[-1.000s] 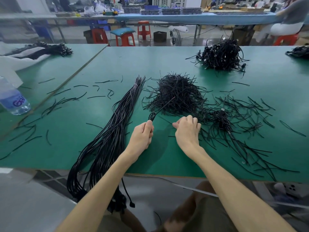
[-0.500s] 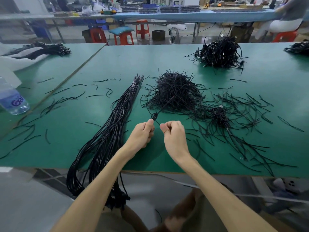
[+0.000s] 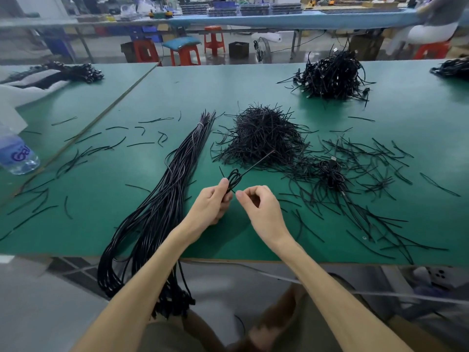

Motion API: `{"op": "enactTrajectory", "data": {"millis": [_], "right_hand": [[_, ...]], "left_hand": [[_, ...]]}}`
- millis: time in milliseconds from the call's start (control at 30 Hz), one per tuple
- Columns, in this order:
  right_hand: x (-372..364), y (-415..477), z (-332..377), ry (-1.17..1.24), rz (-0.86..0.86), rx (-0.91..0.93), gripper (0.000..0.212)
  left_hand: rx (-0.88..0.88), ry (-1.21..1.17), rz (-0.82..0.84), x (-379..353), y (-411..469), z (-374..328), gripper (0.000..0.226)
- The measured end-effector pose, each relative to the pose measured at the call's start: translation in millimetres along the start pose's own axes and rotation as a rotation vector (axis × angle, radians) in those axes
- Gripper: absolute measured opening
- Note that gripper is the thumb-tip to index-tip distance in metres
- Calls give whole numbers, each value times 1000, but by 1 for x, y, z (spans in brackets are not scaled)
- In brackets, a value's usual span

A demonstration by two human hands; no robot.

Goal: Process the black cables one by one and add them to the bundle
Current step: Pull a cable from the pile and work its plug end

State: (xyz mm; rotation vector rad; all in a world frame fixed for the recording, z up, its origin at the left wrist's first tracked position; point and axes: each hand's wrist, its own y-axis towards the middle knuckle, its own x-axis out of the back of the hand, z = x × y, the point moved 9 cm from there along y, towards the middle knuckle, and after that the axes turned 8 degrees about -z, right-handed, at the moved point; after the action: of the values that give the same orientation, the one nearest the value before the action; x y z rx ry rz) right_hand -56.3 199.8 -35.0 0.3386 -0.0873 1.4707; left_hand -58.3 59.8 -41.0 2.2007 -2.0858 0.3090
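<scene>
Near the table's (image 3: pixel 330 245) front edge, the left hand (image 3: pixel 212 208) pinches a small coiled cable (image 3: pixel 234 179) while the right hand's (image 3: pixel 261 212) fingertips grip its twist tie. Untying seems underway; next, straightening it and laying it onto the long bundle (image 3: pixel 162 212) at left.

Bare green table (image 3: pixel 236 237) lies open between the long bundle (image 3: pixel 162 199) and the scattered ties (image 3: pixel 355 189).
</scene>
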Motion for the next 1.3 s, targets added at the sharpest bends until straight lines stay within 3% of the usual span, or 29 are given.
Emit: {"op": "enactTrajectory", "data": {"millis": [367,900,1167,1300], "right_hand": [[6,3,-8,490,65,-155,30],[-9,-2,14,481,330,44,66],[-1,0,8,295,209,58,66],[-4,-1,8,298,251,62,78]], "left_hand": [[-71,68,43,-8,-5,-7,47],[-104,32,233,-16,-14,-8,40],[-74,9,223,-16,-13,-8,47],[-68,23,217,-15,-13,-7,49]]}}
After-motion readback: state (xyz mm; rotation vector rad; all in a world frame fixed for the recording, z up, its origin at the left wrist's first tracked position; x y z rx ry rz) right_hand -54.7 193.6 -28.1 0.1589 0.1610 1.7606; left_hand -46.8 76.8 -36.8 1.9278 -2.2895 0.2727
